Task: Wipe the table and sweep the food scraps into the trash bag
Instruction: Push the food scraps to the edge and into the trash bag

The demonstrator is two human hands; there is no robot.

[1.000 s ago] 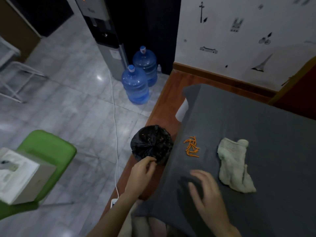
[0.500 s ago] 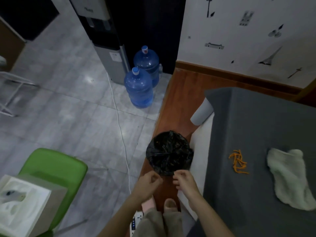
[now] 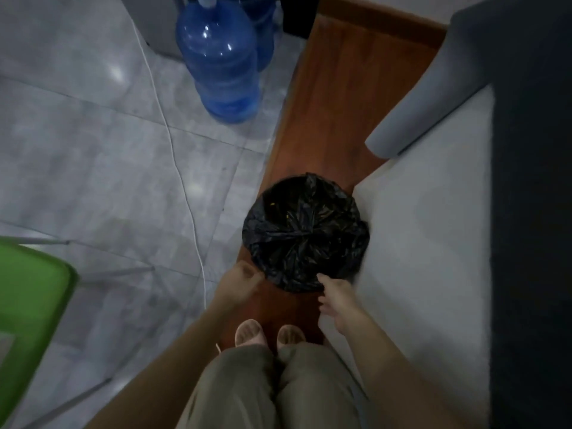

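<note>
A black trash bag (image 3: 305, 232) lines a round bin standing on the brown wooden floor strip, just left of the table. My left hand (image 3: 240, 281) pinches the bag's near left rim. My right hand (image 3: 335, 294) touches the near right rim with fingers curled on the plastic. The table's dark grey cloth (image 3: 532, 212) runs down the right edge of the view, with its pale side panel (image 3: 427, 243) below. The orange food scraps and the wiping cloth are out of view.
A blue water jug (image 3: 221, 60) stands on the grey tiles ahead, a second one behind it. A white cable (image 3: 182, 168) runs across the floor. A green chair seat (image 3: 28, 308) is at the left. My feet (image 3: 267, 332) stand on the wooden strip.
The view has tilted down and closed in on the bin; scraps and cloth left the frame. My right hand came off the table to the bag rim, and both hands spread apart along it.
</note>
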